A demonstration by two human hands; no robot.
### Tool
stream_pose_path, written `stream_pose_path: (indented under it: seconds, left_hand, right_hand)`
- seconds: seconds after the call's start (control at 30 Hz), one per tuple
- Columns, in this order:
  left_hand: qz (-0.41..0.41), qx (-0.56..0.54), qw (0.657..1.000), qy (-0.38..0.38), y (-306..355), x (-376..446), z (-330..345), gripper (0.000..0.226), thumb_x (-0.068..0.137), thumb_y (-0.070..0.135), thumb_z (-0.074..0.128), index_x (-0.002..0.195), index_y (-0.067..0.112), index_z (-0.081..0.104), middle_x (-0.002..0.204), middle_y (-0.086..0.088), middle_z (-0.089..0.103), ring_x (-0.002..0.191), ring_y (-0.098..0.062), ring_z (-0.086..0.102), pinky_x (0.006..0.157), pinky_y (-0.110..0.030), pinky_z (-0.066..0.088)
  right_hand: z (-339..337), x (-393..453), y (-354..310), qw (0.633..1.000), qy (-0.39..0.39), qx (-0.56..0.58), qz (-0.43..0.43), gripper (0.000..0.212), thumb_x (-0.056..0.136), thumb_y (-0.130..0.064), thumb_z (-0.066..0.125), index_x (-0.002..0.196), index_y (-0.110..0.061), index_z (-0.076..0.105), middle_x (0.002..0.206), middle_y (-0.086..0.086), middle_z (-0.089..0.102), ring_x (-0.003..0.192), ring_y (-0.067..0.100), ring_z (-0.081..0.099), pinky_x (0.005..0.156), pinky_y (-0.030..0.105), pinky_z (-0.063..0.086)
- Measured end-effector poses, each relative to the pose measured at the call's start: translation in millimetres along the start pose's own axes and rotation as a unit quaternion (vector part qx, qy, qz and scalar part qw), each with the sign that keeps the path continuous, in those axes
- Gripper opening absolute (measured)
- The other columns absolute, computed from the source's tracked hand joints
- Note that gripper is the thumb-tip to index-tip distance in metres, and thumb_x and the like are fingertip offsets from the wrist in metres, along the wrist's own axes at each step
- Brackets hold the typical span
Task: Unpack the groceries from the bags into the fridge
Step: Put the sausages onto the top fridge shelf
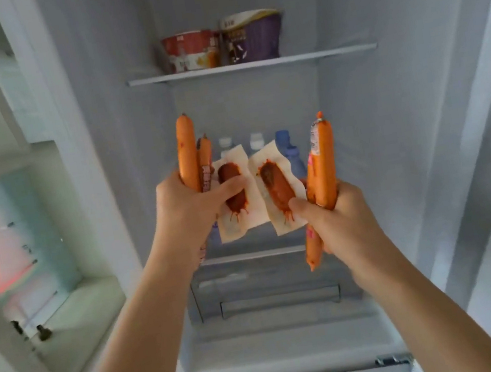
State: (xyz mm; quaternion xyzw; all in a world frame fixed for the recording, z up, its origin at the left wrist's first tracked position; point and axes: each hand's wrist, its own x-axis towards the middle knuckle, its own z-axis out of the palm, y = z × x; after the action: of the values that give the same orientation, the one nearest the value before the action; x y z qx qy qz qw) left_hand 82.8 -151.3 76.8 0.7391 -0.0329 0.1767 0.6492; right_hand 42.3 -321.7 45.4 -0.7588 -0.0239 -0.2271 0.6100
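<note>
Left hand: our left hand (pixel 190 204) is wrapped tight around two orange sausages (pixel 188 153), a thick one and a thinner one behind it, both held upright, while the thumb pins a white sachet (pixel 237 200) with a sauced sausage printed on it.
Right hand: our right hand (pixel 337 219) grips another pair of orange sausages (pixel 321 173), one rising above the fist and one poking out below it, and the thumb presses a second sachet (pixel 279 190) against them.
Why held so: we judge that bundling long sticks and flat packets in each fist lets us carry the whole lot to the fridge in one trip; the upright hold keeps the slippery casings from sliding out.
Where the goods are: all of them hang in the air in front of the open fridge (pixel 359 134), level with the middle compartment, not yet resting on anything.
Upper shelf: the upper shelf (pixel 249 64) bears a red noodle bowl (pixel 191 52) touching a purple noodle bowl (pixel 253 36).
Middle shelf: behind the packets stand capped bottles (pixel 254 142), partly hidden, so we cannot tell how many there are.
Lower part: a drawer (pixel 279 297) sits closed beneath.
Door: the fridge door (pixel 19 240) stands open to our left.
Next step: we reckon the load goes onto the middle shelf in front of the bottles, and either hand must loosen carefully, since the sachets are pinned by thumb pressure alone and could drop first.
</note>
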Motion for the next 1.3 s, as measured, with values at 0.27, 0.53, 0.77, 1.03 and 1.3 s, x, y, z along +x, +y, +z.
stream_pose_path:
  seconds: [0.27, 0.53, 0.77, 1.03, 1.3]
  left_hand:
    - [0.1, 0.006, 0.994, -0.042, 78, 52, -4, 0.042, 0.067, 0.027, 0.086, 0.101, 0.013, 0.065, 0.095, 0.003, 0.071, 0.077, -0.007, 0.069, 0.046, -0.008, 0.047]
    - [0.123, 0.055, 0.986, -0.094, 153, 108, 6, 0.044, 0.072, 0.032, 0.082, 0.105, 0.018, 0.056, 0.113, 0.011, 0.061, 0.083, -0.006, 0.058, 0.057, -0.01, 0.045]
    - [0.09, 0.026, 0.975, -0.203, 166, 180, 29, 0.092, 0.081, 0.008, 0.073, 0.151, 0.036, 0.021, 0.15, 0.017, 0.036, 0.132, 0.0, 0.04, 0.113, -0.027, 0.032]
    - [0.031, 0.184, 0.959, -0.212, 163, 239, 51, 0.107, 0.082, 0.021, 0.075, 0.151, 0.038, -0.005, 0.158, 0.011, 0.022, 0.144, -0.011, 0.025, 0.118, -0.035, 0.023]
    - [-0.022, 0.178, 0.956, -0.234, 153, 259, 62, 0.1, 0.084, -0.001, 0.068, 0.152, 0.037, 0.006, 0.15, -0.015, 0.036, 0.112, -0.034, 0.061, 0.059, -0.038, 0.059]
  right_hand:
    - [1, 52, -67, 0.995, 0.057, 0.0, -0.084, 0.014, 0.087, -0.011, 0.064, 0.098, -0.003, 0.062, 0.084, 0.03, 0.06, 0.06, 0.029, 0.056, 0.05, 0.025, 0.043]
    - [-3, 116, -136, 0.987, 0.077, -0.064, -0.123, 0.017, 0.088, -0.011, 0.061, 0.083, -0.024, 0.052, 0.065, -0.009, 0.051, 0.056, 0.008, 0.051, 0.036, 0.01, 0.033]
    - [-3, 188, -164, 0.983, 0.058, -0.165, -0.055, 0.026, 0.089, -0.01, 0.059, 0.071, -0.016, 0.041, 0.072, 0.004, 0.052, 0.06, 0.015, 0.054, 0.047, 0.024, 0.042]
    - [9, 251, -166, 0.975, 0.02, -0.22, 0.038, 0.04, 0.083, -0.001, 0.061, 0.12, -0.011, 0.048, 0.091, 0.015, 0.061, 0.056, 0.023, 0.061, 0.034, 0.021, 0.042]
    - [19, 276, -166, 0.948, -0.097, -0.274, 0.132, 0.035, 0.094, -0.02, 0.056, 0.124, -0.005, 0.045, 0.09, 0.016, 0.065, 0.072, 0.025, 0.063, 0.06, 0.036, 0.05]
